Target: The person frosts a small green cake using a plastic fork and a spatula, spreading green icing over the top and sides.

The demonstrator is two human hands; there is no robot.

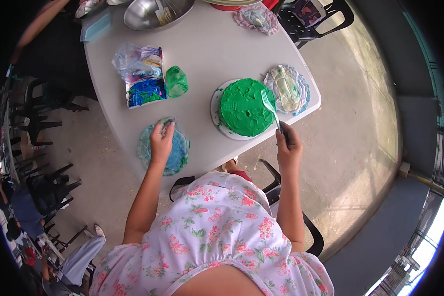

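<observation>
A round cake (244, 109) covered in rough green frosting sits on a white cake board (215, 106) near the table's front right. My right hand (289, 143) grips a fork (270, 103) by its handle, and the tines point away from me over the cake's right side. To the left, my left hand (161, 140) is closed, its fingertips at the far edge of a round blue-stained cloth (180, 153) with green smears. Most of that cloth lies flat on the table beneath the hand.
An open box (146, 93) smeared with blue and green holds plastic bags, beside a crumpled green bag (176, 82). Stained ruffled cloths (287, 89) (256, 19) lie on the right. A metal bowl (148, 17) with a whisk stands far back. People and chairs are at left.
</observation>
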